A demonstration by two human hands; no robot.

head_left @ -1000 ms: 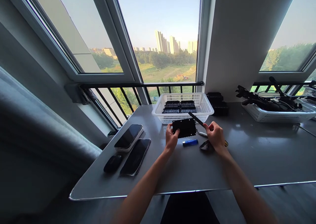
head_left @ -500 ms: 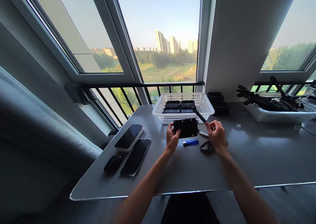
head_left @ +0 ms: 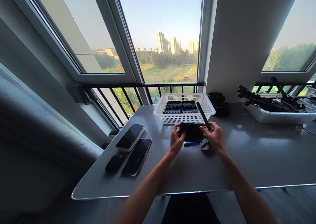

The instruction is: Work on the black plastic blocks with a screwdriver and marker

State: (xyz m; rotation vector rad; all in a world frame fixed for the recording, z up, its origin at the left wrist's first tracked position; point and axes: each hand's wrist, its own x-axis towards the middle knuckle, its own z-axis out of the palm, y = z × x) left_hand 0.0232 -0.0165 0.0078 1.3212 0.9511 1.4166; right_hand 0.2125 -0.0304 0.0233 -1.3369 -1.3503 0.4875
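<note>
Head cam: ctr of frame, slightly R, L hand (head_left: 176, 140) is pinching the black part (head_left: 193, 132) near its frame-left end, thumb lying across its face. R hand (head_left: 214, 135) is gripping a black strip tool (head_left: 202, 114), slanting up-left before the white basket (head_left: 184, 120); its thumb is meeting the part's frame-right end. Other R fingers are mostly hiding; can't tell their set. Part is partly covering a blue item (head_left: 190, 144) on the table (head_left: 192, 174). Step in hand, prob.: steadying part btwn both hands. Next move's likely calling for firm L pinch, tool tip clear.
</note>
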